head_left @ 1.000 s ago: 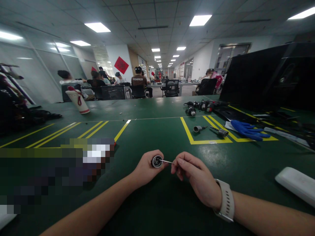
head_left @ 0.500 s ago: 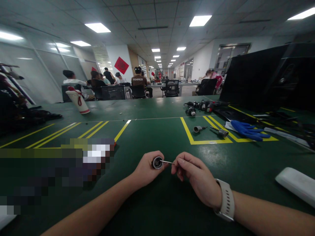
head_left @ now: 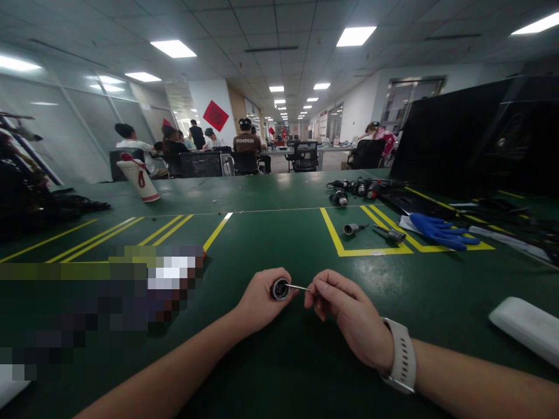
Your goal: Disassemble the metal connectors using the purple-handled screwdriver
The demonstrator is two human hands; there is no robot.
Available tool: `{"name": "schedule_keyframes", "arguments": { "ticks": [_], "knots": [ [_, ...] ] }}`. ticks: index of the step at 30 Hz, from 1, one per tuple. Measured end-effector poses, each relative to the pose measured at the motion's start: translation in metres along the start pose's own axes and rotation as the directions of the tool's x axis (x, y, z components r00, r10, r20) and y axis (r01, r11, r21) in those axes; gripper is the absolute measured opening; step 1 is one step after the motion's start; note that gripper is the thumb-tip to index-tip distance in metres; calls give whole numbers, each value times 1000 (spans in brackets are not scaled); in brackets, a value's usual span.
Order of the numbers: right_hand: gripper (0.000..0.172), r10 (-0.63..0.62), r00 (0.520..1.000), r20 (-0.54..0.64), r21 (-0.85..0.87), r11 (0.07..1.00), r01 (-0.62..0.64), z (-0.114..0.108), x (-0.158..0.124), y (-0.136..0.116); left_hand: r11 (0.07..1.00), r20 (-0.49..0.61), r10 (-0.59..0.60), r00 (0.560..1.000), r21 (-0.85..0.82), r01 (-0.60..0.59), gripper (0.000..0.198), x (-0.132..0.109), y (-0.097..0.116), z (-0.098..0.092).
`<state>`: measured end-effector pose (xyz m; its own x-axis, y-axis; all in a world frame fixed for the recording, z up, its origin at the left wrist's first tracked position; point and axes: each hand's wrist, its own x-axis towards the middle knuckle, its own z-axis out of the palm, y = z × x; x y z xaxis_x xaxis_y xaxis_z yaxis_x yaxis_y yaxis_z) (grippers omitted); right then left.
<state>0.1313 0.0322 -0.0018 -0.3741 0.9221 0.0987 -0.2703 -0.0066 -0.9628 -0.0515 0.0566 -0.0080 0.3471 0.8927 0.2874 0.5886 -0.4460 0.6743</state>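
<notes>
My left hand (head_left: 262,299) is wrapped round a dark cylindrical part (head_left: 280,288), its round open end with a metal rim turned up toward me. A thin metal rod (head_left: 299,287) is pinched between the thumb and fingers of my right hand (head_left: 345,308). The rod's tip reaches the rim of the cylindrical part's opening; whether it touches anything inside is too small to tell. The rod's other end is hidden in my right fingers. A pale watch strap (head_left: 400,355) circles my right wrist. Both hands are just above the green tabletop (head_left: 271,244).
Two metal socket-like pieces, one a cup on a shank (head_left: 353,228), lie inside a yellow-taped area. Blue gloves (head_left: 437,230), motor-like parts (head_left: 340,198) and a black screen (head_left: 471,134) are at right. A white cup (head_left: 142,181) stands tilted at left. People sit beyond the table.
The rod's tip has shifted slightly toward the right side of the cylindrical part's opening. Both hands have stayed in almost the same place.
</notes>
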Motion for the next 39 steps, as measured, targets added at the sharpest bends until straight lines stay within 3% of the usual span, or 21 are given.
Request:
{"name": "schedule_keyframes", "arguments": {
  "ticks": [3,9,14,17,21,25,29,34,39],
  "knots": [
    [17,18,1000,0,30,999,-18,0,1,0,998,1,5,1000,55,-6,13,0,1,0],
    [16,80,997,21,134,988,-82,1,1,-3,991,-1,3,1000,-137,-3,14,1,-1,0],
    [16,39,999,14,106,994,-40,1,0,-2,983,7,-18,1000,-183,19,17,1,-2,-1],
    [18,-19,1000,11,10,1000,18,-2,-1,-1,986,14,-13,1000,-164,15,18,1,-2,-1],
    [21,-115,993,19,-244,963,116,-3,-5,-5,998,34,-1,999,-60,3,16,0,-1,0],
    [24,-204,975,83,-526,822,217,0,-11,-17,998,15,1,1000,57,-2,15,-2,0,1],
    [24,-256,958,127,-644,713,276,3,-13,-25,995,26,5,1000,104,-8,16,-3,-1,3],
    [26,-154,987,44,-522,839,154,1,-7,-27,986,72,73,995,142,-83,12,-2,1,2],
    [20,25,997,-69,-204,978,-39,-2,2,-18,991,105,70,992,104,-81,10,-1,4,-1]
  ]
}}
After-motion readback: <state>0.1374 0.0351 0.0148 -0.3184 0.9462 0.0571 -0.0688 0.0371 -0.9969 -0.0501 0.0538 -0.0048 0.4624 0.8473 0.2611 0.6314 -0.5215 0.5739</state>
